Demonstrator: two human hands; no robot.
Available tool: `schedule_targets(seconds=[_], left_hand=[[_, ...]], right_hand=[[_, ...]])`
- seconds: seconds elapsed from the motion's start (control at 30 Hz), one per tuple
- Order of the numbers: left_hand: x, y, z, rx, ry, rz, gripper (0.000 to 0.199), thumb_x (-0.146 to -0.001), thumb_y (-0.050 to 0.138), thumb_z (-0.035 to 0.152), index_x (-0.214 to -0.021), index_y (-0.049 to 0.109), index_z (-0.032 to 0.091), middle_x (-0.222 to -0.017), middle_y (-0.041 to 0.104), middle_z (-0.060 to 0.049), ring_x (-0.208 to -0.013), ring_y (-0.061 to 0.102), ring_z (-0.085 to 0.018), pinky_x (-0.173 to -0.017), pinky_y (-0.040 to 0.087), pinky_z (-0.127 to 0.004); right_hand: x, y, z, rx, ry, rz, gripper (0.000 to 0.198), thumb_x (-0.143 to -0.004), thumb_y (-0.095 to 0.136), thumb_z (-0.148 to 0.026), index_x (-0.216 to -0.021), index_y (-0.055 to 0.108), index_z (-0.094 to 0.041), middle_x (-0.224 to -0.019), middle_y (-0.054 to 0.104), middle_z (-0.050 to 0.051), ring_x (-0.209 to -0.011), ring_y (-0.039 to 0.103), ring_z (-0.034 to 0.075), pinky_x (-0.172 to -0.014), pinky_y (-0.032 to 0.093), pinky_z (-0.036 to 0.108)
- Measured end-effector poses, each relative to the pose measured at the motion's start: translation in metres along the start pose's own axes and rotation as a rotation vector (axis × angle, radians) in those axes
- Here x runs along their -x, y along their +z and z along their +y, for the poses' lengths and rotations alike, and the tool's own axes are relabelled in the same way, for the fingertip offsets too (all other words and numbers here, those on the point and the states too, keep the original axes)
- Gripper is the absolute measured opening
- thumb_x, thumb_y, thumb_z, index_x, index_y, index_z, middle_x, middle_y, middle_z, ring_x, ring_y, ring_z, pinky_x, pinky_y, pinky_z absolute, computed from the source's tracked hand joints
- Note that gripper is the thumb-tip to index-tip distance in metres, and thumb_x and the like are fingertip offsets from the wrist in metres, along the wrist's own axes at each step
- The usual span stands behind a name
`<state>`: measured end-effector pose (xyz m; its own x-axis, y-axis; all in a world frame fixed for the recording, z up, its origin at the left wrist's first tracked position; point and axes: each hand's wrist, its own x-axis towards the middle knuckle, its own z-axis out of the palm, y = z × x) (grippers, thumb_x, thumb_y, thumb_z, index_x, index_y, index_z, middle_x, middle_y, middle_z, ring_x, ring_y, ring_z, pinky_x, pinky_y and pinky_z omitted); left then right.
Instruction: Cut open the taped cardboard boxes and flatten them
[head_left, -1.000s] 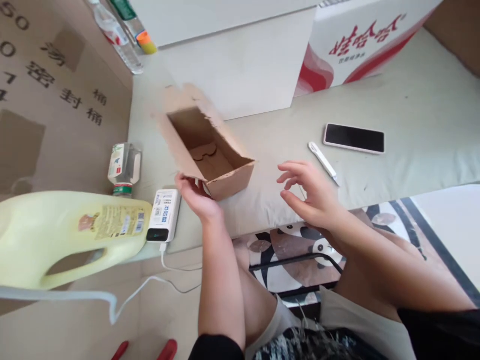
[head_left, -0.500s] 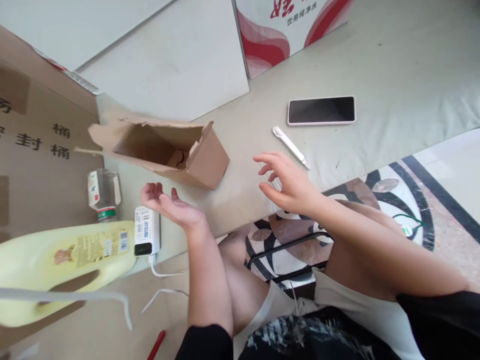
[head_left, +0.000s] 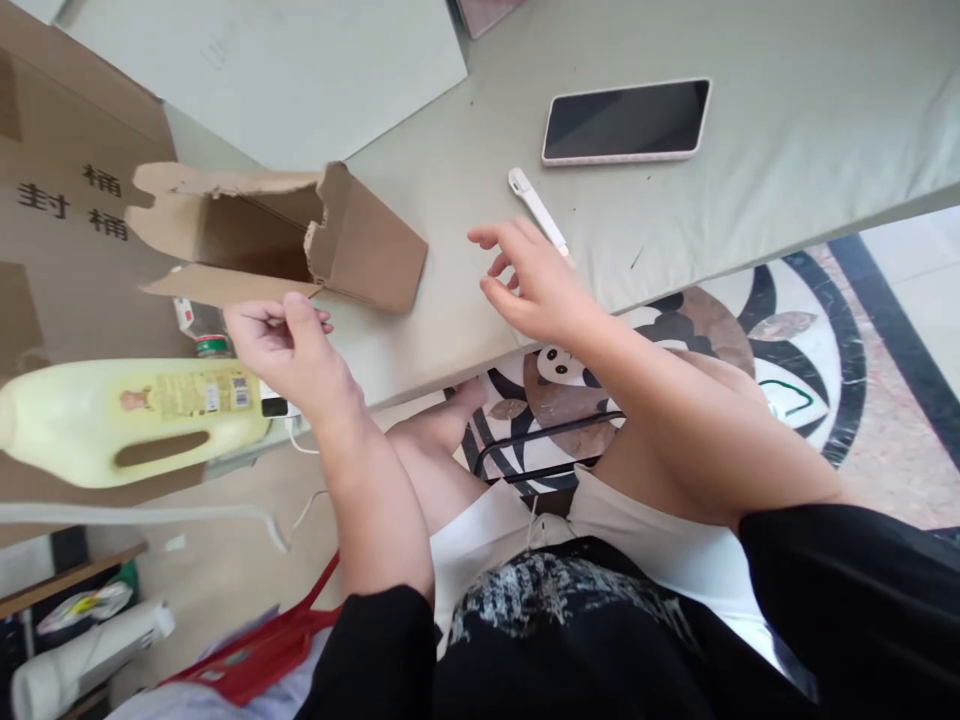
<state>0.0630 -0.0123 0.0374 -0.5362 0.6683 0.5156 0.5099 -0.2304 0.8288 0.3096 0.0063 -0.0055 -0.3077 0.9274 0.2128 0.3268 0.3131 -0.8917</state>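
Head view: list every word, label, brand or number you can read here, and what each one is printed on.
"桶" and below it "封 桶": black print on the big cardboard carton at far left; the lines are cut off at the frame edge.
Yellow jug: its label has a barcode and small print, too blurred to read.
Open cardboard box, phone: no text visible.
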Motion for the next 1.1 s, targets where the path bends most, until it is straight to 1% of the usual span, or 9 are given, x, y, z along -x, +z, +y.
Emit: schedule_targets(seconds=[0.1,0.2,0.27,0.4,0.47,0.67,0.8,0.9,1.1], left_hand=[[0.026,-0.002,0.015,0.095,0.102,-0.027,0.029,-0.086,0.066,0.013,-0.073,0.041,0.019,-0.061,0.041,0.008,-0.049,0.05,-0.006,-0.052,0.043,-0.024],[0.055,-0.004,0.038,0.162,0.13,-0.044,0.037,-0.076,0.079,0.028,-0.07,0.043,0.019,-0.061,0.041,0.008,-0.048,0.05,-0.006,-0.049,0.044,-0.024],[0.072,-0.005,0.054,0.155,0.108,-0.088,0.039,-0.073,0.082,0.029,-0.069,0.045,0.018,-0.062,0.042,0.007,-0.05,0.052,-0.006,-0.049,0.046,-0.024],[0.095,-0.008,0.079,0.08,0.119,-0.177,0.033,-0.077,0.079,0.028,-0.068,0.049,0.017,-0.062,0.044,0.007,-0.053,0.054,-0.007,-0.052,0.048,-0.022],[0.102,-0.008,0.086,0.049,0.102,-0.207,0.032,-0.077,0.079,0.029,-0.067,0.051,0.017,-0.061,0.045,0.007,-0.051,0.051,-0.005,-0.052,0.047,-0.021],[0.117,-0.006,0.094,0.08,-0.059,-0.254,0.042,-0.073,0.079,0.044,-0.066,0.047,0.019,-0.057,0.039,0.008,-0.05,0.054,-0.008,-0.055,0.052,-0.025],[0.125,-0.009,0.095,0.135,-0.113,-0.292,0.04,-0.074,0.079,0.043,-0.067,0.048,0.02,-0.056,0.041,0.007,-0.05,0.052,-0.009,-0.059,0.054,-0.028],[0.13,-0.013,0.095,0.21,-0.16,-0.324,0.034,-0.075,0.08,0.036,-0.067,0.052,0.019,-0.058,0.046,0.006,-0.052,0.054,-0.008,-0.061,0.055,-0.028],[0.142,-0.018,0.095,0.34,-0.291,-0.43,0.027,-0.076,0.08,0.031,-0.07,0.056,0.02,-0.063,0.056,0.003,-0.067,0.065,-0.013,-0.071,0.059,-0.03]], right_hand=[[0.007,-0.017,0.001,-0.005,-0.001,-0.005,0.041,-0.087,0.049,-0.016,-0.128,0.051,-0.023,-0.131,0.057,0.01,-0.103,0.063,0.019,-0.094,0.056,0.039],[0.017,-0.038,-0.005,0.003,-0.04,0.018,0.042,-0.087,0.054,-0.025,-0.129,0.049,-0.027,-0.136,0.054,0.009,-0.121,0.056,0.025,-0.1,0.055,0.044],[0.026,-0.052,-0.012,0.0,-0.107,0.072,0.037,-0.088,0.054,-0.033,-0.125,0.051,-0.028,-0.134,0.055,0.009,-0.128,0.052,0.028,-0.104,0.053,0.048],[0.044,-0.073,-0.027,-0.083,-0.305,0.25,0.017,-0.092,0.05,-0.041,-0.101,0.061,-0.031,-0.115,0.061,0.006,-0.119,0.058,0.025,-0.108,0.052,0.047],[0.051,-0.077,-0.032,-0.137,-0.389,0.299,0.017,-0.092,0.048,-0.041,-0.091,0.062,-0.032,-0.106,0.062,0.003,-0.111,0.061,0.023,-0.105,0.054,0.045],[0.05,-0.069,-0.033,-0.056,-0.53,0.182,0.044,-0.094,0.037,-0.057,-0.074,0.067,-0.031,-0.102,0.064,0.006,-0.102,0.064,0.024,-0.097,0.058,0.049],[0.045,-0.065,-0.032,-0.029,-0.602,0.251,0.04,-0.096,0.041,-0.05,-0.095,0.075,-0.03,-0.115,0.064,0.006,-0.109,0.063,0.024,-0.098,0.055,0.049],[0.044,-0.062,-0.023,0.038,-0.535,0.323,0.052,-0.094,0.036,-0.062,-0.107,0.075,-0.03,-0.12,0.062,0.007,-0.114,0.061,0.028,-0.096,0.054,0.05],[0.04,-0.058,0.002,-0.005,-0.459,0.364,0.068,-0.084,0.033,-0.084,-0.108,0.072,-0.034,-0.124,0.058,0.008,-0.116,0.058,0.031,-0.095,0.053,0.052]])
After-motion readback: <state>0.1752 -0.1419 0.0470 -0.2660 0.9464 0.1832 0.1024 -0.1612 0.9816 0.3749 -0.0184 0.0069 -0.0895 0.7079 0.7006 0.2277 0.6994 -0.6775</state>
